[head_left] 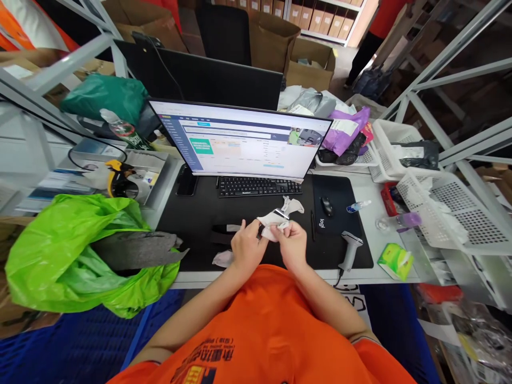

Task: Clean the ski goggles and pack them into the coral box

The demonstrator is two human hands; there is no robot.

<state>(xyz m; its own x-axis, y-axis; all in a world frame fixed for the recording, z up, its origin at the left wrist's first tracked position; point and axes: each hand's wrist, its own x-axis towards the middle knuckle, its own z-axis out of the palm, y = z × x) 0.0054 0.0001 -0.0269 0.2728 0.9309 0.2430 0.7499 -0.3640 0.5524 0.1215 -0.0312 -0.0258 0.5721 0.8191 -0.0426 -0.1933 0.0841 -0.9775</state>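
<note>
My left hand and my right hand meet over the front of the black desk mat, both pinching a small white crumpled packet with a dark strip across it. A loose white flap of it sticks up toward the keyboard. Another white scrap lies on the mat just left of my left hand. Both hands are closed on the packet.
A monitor stands behind the keyboard. A mouse and a barcode scanner lie to the right, with a green tissue pack and white baskets beyond. A green plastic bag with grey felt fills the left.
</note>
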